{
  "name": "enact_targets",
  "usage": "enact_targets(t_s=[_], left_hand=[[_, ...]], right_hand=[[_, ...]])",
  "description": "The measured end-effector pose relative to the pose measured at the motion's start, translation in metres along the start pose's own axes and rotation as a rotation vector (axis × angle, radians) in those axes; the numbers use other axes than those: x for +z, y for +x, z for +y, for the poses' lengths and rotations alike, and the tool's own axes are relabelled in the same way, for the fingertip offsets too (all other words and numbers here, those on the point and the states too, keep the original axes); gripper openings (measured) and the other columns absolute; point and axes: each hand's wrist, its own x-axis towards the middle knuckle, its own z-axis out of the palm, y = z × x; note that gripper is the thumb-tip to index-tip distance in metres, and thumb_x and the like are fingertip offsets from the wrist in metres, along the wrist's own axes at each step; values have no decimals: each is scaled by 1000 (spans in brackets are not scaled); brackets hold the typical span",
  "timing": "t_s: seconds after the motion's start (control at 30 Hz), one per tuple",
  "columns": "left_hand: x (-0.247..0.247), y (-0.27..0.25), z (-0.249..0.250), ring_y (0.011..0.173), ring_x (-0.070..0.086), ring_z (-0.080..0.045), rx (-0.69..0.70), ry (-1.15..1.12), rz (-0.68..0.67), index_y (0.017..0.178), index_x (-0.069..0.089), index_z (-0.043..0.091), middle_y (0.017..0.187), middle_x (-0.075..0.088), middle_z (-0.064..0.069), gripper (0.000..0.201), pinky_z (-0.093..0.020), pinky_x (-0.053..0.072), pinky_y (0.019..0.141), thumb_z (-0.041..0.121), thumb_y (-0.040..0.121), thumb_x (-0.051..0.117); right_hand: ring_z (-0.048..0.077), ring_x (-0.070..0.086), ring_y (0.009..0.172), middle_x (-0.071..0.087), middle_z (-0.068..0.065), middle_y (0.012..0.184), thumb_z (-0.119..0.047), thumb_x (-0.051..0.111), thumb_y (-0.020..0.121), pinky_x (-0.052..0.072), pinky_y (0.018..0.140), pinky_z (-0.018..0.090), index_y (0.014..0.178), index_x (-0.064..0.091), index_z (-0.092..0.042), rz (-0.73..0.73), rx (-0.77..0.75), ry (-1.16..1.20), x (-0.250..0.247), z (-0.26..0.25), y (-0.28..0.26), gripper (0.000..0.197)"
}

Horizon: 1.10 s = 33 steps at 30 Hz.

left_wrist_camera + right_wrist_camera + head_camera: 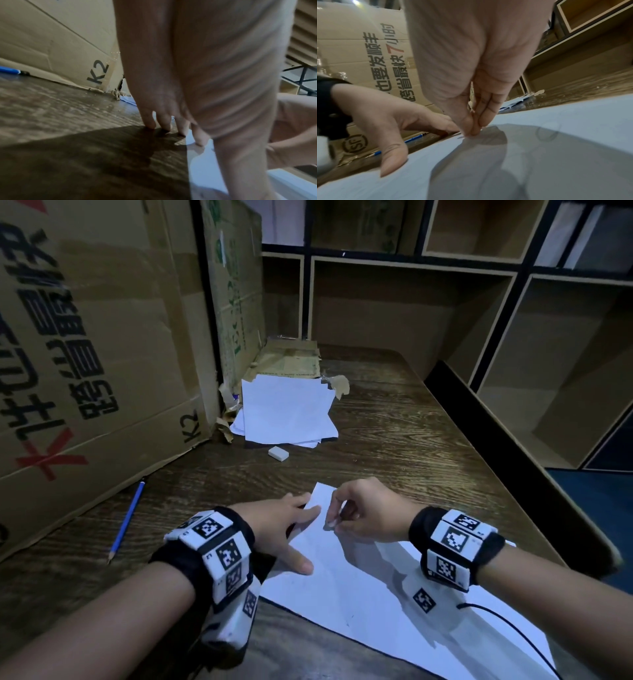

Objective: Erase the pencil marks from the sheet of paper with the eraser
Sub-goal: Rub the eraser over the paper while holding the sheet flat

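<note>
A white sheet of paper (359, 594) lies askew on the dark wooden table (394, 422), with a faint pencil loop (547, 131) drawn on it. My left hand (294, 529) lies flat with spread fingers, pressing the sheet's left edge; its fingertips (164, 128) touch the table and the paper (202, 169). My right hand (342, 515) has its fingertips (471, 129) pinched together on the sheet (556, 155) near its far corner, around a small grey piece (329, 527) that I cannot make out clearly. A white block eraser (278, 454) lies loose on the table farther back.
A blue pencil (126, 518) lies at the left beside a large cardboard box (96, 354). A stack of white sheets (287, 412) sits at the back near torn cardboard. Open shelving (513, 337) lines the back and right. A black cable (513, 631) crosses the sheet's near right part.
</note>
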Motion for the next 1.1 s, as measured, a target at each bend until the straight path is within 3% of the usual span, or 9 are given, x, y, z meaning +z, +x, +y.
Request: enact_targets(t_s=[0.13, 0.3, 0.43, 0.57, 0.63, 0.77, 0.83, 0.97, 1.1], left_hand=[[7, 9, -11, 153, -11, -12, 27, 9, -16, 159, -1, 41, 166, -16, 11, 117, -36, 10, 124, 70, 73, 73], [4, 12, -14, 153, -10, -11, 21, 10, -54, 152, 8, 58, 164, -21, 16, 124, -44, 15, 123, 72, 55, 83], [1, 15, -11, 154, -9, -18, -14, 71, -54, 155, 11, 51, 165, -19, 14, 127, -48, 15, 123, 75, 53, 82], [-2, 15, -6, 154, -7, -24, -34, 105, -86, 151, 16, 56, 166, -18, 11, 121, -51, 18, 122, 76, 51, 82], [-2, 16, -6, 154, -8, -24, -48, 117, -98, 151, 11, 57, 165, -20, 13, 124, -52, 17, 122, 77, 50, 81], [0, 18, -7, 154, -10, -24, -63, 136, -109, 156, -9, 45, 164, -21, 14, 142, -51, 15, 123, 78, 51, 80], [1, 19, -9, 154, -11, -23, -72, 136, -108, 156, -11, 43, 164, -22, 15, 144, -50, 15, 123, 79, 50, 79], [0, 19, -6, 153, -12, -25, -82, 147, -128, 156, -14, 43, 163, -25, 13, 145, -52, 14, 122, 78, 51, 80], [1, 19, -5, 153, -13, -26, -86, 147, -130, 156, -15, 42, 163, -26, 14, 144, -53, 15, 122, 78, 52, 79]], right_hand=[[0, 71, 81, 75, -10, 93, -22, 76, 87, 60, 81, 27, 93, 79, -20, 19, -90, -15, 7, -5, 1, 7], [4, 70, 78, 72, -5, 94, -18, 78, 84, 60, 77, 27, 91, 79, -20, 17, -186, -44, 16, -13, -1, 8], [7, 68, 78, 67, -1, 95, -24, 81, 83, 58, 78, 28, 92, 80, -19, 41, -206, -90, 19, -14, 0, 10], [8, 61, 74, 66, -1, 90, -28, 78, 84, 54, 72, 28, 92, 78, -23, 13, -226, -169, 22, -19, -3, 10], [12, 61, 72, 70, 0, 85, -27, 73, 88, 53, 70, 32, 93, 78, -20, 22, -208, -226, 23, -21, -3, 10], [18, 68, 78, 76, -3, 87, -26, 67, 89, 59, 74, 38, 95, 78, -23, 49, -58, -277, 15, -15, 6, 13], [21, 68, 78, 73, -3, 85, -29, 66, 88, 60, 73, 40, 92, 76, -24, 48, -19, -296, 15, -15, 5, 12], [11, 62, 75, 73, -4, 85, -27, 66, 91, 54, 73, 29, 91, 76, -19, -44, -109, -277, 26, -29, -15, 13], [19, 61, 79, 65, -2, 83, -28, 61, 91, 53, 73, 34, 89, 73, -16, -47, -120, -353, 24, -30, -14, 18]])
